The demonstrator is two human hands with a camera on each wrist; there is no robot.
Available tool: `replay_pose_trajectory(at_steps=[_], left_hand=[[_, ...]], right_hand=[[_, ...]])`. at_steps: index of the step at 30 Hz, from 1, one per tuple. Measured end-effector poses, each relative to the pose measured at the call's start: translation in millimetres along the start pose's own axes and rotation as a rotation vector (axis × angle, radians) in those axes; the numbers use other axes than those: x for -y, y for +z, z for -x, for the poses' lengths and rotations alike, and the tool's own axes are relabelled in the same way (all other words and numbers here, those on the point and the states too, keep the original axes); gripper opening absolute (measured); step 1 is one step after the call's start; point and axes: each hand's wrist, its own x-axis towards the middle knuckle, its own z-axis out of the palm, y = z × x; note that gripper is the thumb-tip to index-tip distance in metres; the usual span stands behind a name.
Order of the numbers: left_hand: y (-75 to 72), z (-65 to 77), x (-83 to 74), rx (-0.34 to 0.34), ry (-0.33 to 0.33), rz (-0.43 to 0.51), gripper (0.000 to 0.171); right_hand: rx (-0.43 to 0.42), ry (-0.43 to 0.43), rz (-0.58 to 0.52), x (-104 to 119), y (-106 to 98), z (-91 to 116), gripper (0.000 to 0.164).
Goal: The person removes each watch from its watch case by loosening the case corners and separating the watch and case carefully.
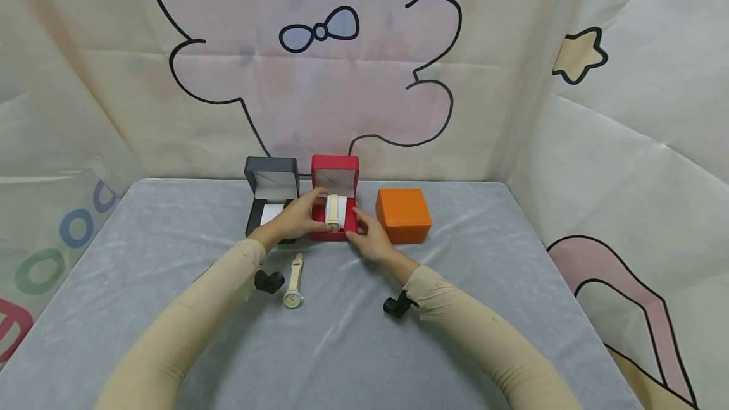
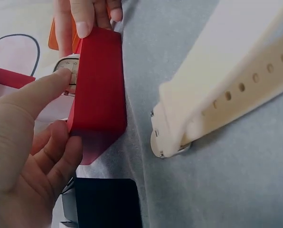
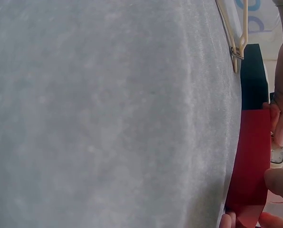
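Note:
A red watch box (image 1: 335,235) stands with its lid up, a cream-strapped watch (image 1: 333,211) on a white cushion inside it. My left hand (image 1: 296,216) reaches over the box's left side. Its thumb (image 2: 42,92) rests on the rectangular watch face, and other fingers curl by the box's corner; the index fingertip is hidden in the left wrist view. With my right hand (image 1: 373,242) I hold the box at its right front corner, thumb on the front edge. A second cream watch (image 1: 293,296) with a round face lies on the cloth nearer me.
Left of the red box, a black watch box (image 1: 256,215) is open with a white cushion inside. A closed orange box (image 1: 403,215) stands to the right. Grey cloth (image 1: 353,353) covers the table, and a printed curtain (image 1: 319,100) hangs behind its far edge.

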Motion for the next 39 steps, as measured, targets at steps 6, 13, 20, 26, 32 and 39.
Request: replay_pose_trajectory(at_steps=[6,13,20,26,32,39], left_hand=[[0.4,0.3,0.8,-0.018,0.010,0.030,0.078],[3.8,1.9,0.3,-0.061,0.047,0.004,0.081],[3.7,6.7,-4.3,-0.102,0.037,0.003,0.082],[-0.2,5.8,-11.5,-0.101,0.097,0.193,0.077],[-0.4,9.9,-14.3,-0.047,0.101,0.388,0.073],[1.1,20.0,-21.1,-0.064,0.071,0.425,0.068]], right_hand=[[0.003,0.014,0.003,-1.8,0.8,-1.6,0.065],[0.009,0.016,-0.005,-3.1,1.4,-2.2,0.065],[0.011,0.013,-0.002,-2.3,1.9,-0.4,0.065],[-0.002,-0.034,0.002,-1.9,1.1,-0.9,0.064],[0.009,-0.029,0.004,-2.0,1.1,-0.6,0.064],[0.003,-0.033,-0.009,-2.9,1.0,-0.6,0.065]])
